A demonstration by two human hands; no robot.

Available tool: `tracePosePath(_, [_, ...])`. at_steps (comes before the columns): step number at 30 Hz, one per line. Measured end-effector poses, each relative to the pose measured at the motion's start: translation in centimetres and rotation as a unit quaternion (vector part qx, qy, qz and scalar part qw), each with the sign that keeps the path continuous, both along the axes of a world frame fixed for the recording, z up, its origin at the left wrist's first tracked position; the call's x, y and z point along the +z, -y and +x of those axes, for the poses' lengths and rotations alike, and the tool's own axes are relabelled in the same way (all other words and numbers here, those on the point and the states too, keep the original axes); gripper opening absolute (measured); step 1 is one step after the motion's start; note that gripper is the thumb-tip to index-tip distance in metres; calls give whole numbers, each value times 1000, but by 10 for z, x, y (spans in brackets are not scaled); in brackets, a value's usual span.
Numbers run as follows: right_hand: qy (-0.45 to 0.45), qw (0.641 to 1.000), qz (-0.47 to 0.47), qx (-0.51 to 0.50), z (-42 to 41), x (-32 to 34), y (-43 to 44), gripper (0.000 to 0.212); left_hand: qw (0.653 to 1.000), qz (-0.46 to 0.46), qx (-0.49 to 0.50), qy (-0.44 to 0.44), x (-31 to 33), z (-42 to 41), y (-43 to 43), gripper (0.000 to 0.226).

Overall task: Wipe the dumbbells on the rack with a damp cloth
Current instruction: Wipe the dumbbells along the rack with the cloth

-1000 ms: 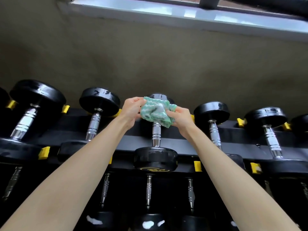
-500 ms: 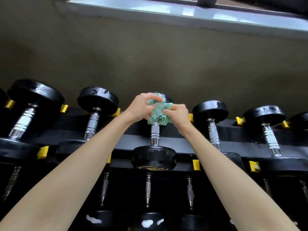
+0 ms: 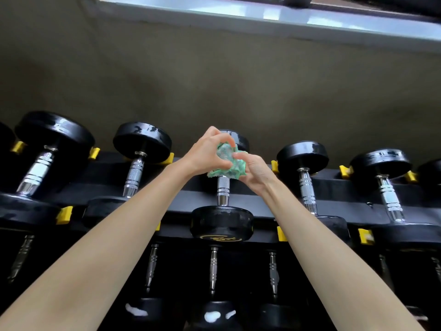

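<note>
Crumpled green-and-white cloth point(image 3: 226, 163) is bunched between both hands, in front of the far head of the middle dumbbell, black heads with a knurled chrome handle point(image 3: 223, 191), on the top tier of the black metal rack point(image 3: 171, 187). Left hand point(image 3: 205, 151) curls round the cloth's top; right hand point(image 3: 255, 170) pinches its lower right edge. Cloth: soft, light, shapeless, probably best wadded in one palm. Dumbbell: judged heavy and rigid; the glossy heads look slick, so grip the knurling if it needs shifting. Yellow plastic stops point(image 3: 64, 215) sit beside the dumbbell heads. Second tier below. Behind: dull olive wall point(image 3: 214, 80), pale window ledge point(image 3: 262, 17) above.
</note>
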State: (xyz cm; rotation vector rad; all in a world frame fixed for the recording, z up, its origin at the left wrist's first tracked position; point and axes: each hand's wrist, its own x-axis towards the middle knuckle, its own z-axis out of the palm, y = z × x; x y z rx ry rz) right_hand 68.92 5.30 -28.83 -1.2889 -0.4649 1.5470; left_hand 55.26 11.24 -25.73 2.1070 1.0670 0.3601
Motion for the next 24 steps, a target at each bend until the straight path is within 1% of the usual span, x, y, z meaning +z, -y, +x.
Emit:
tracePosePath(3, [-37,999,-10,-13,0,0,1,26,999,-32,34,13,-1,-4,-1,48])
tracePosePath(5, [-63,998,-11,-12,1,-1,2,26,996,-64,58,11,-2,-6,-3,54])
tracePosePath(7, [-86,996,-12,-16,0,-4,2,31,985,-148,76,40,-1,-7,-4,55])
tracePosePath(8, [-99,995,-14,-23,0,-4,1,32,972,-209,81,69,1,-8,-4,53])
tracePosePath(9, [-111,993,-15,-32,0,-4,1,32,952,-276,85,102,2,-8,-4,50])
tracePosePath(11, [-132,989,-19,-57,3,-6,0,28,898,-393,90,176,5,-9,-3,36])
tracePosePath(13, [-135,988,-25,-68,9,-5,-1,22,850,-458,107,238,6,-9,-4,19])
tracePosePath(14, [-128,989,-27,-66,11,-5,-2,21,834,-472,125,256,7,-7,-5,15])
tracePosePath(16, [-98,993,-31,-59,16,-3,-5,22,826,-468,170,265,5,-3,-8,10])
tracePosePath(18, [-89,993,-24,-77,25,-1,-11,25,839,-431,222,249,2,3,-13,9])
tracePosePath(20, [-82,989,-18,-126,40,-1,-18,21,857,-379,288,199,-4,5,-20,10])
tracePosePath(21, [-53,987,-20,-152,47,-2,-22,16,864,-356,318,163,-9,3,-23,11])
tracePosePath(22, [-4,983,-33,-180,54,-4,-26,13,869,-339,339,122,-16,1,-26,12])
tracePosePath(24, [136,963,-77,-220,64,-13,-33,20,879,-334,339,38,-26,-3,-28,11])
